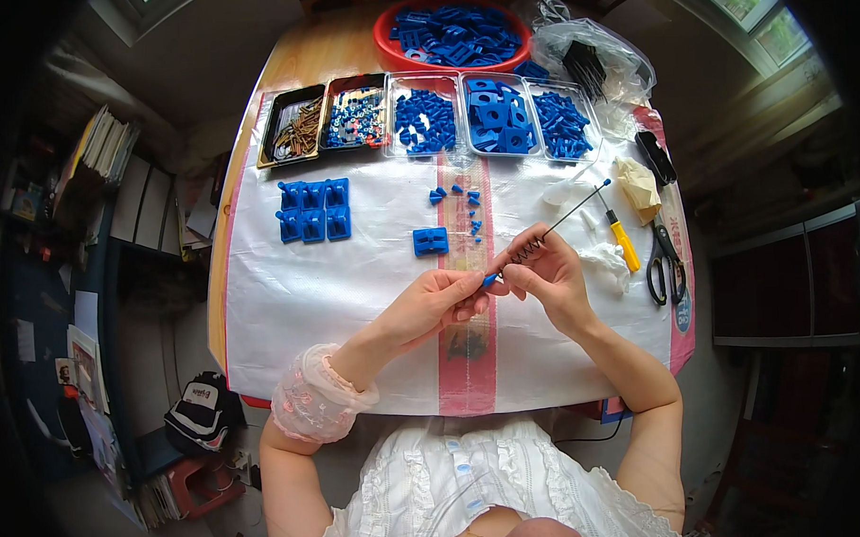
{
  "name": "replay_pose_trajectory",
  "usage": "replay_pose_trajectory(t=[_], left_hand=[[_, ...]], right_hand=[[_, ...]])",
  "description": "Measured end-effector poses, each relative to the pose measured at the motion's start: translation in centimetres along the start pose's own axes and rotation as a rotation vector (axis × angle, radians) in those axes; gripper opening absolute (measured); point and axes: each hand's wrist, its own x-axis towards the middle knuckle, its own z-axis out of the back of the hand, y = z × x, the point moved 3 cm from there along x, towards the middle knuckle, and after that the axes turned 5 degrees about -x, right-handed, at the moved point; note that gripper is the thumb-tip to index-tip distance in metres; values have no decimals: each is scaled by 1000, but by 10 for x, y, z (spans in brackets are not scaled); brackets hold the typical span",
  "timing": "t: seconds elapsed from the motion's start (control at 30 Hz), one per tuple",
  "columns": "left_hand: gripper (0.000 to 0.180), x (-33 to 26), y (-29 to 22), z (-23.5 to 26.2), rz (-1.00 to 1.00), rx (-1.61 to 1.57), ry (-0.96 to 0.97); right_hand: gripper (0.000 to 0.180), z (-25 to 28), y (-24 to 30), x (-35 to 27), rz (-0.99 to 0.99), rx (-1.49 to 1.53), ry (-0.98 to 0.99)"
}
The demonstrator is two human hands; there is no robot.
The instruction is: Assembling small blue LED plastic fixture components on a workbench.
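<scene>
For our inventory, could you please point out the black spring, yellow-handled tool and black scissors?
Black spring (527, 253): head view, on its coils.
Yellow-handled tool (624, 247): head view, on its handle.
Black scissors (665, 238): head view, on the handles.

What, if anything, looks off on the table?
Nothing looks clearly spilled or damaged. Slightly untidy: a crumpled white scrap lies left of the black-handled scissors, and several small blue parts lie loose on the white sheet, outside the trays.

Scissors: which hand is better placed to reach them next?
Probably the right hand: nearer the black-handled scissors, though holding a coil spring; the left hand, pinching a blue piece, is farther.
</scene>
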Motion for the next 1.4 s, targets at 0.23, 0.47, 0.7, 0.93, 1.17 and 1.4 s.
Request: replay_pose_trajectory(t=[0.23, 0.47, 0.7, 0.93, 1.17, 1.4], left_hand=[[44, -1, -4, -2, -28, 25, -41], [36, -2, -3, 1, -52, 62, -74], [24, -3, -5, 0, -94, 59, -105], [28, -4, -6, -4, -78, 79, -103], [30, -4, -5, -3, -56, 84, -100], [26, -5, -5, -3, -186, 231, -166]], right_hand=[[24, 5, 7, 1, 90, -23, 12], [23, 0, 9, -1, 125, -96, 28], [23, 1, 7, -2, 111, -123, 3], [23, 1, 9, -1, 141, -132, 4], [24, 1, 8, -1, 152, -140, 17], [24, 0, 6, -1, 173, -167, 13]])
